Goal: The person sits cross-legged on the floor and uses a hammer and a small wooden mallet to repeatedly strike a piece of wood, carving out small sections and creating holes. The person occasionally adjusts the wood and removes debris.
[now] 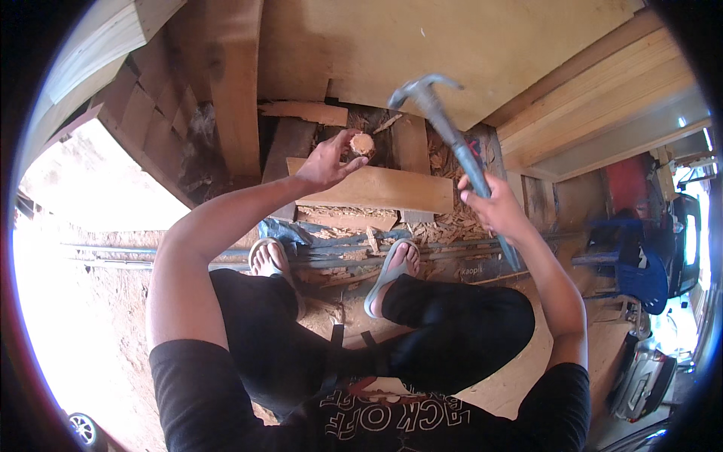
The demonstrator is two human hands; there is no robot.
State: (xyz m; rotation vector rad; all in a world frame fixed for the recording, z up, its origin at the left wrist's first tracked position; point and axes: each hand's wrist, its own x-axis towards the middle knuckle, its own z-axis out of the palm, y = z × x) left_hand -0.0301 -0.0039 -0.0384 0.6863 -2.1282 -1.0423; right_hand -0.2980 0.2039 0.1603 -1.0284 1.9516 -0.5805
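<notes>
My left hand (327, 163) curls its thumb and fingers around a short round piece of wood (362, 144), whose pale, rough top end faces up. It appears to be upright near the far edge of a wooden plank (384, 186); its lower end is partly hidden. On the right, my right hand (492, 205) grips the handle of a claw hammer (446, 126). The hammer is raised and tilted, with its metal head up and to the left, apart from the round piece. Motion slightly blurs it.
Wood chips (467, 230) litter the ground around the plank. A large wooden panel (452, 45) stands beyond, with a post (235, 105) at left and stacked boards (602, 98) at right. Long pipes (113, 256) cross before my sandalled feet. A blue plastic chair (640, 279) stands far right.
</notes>
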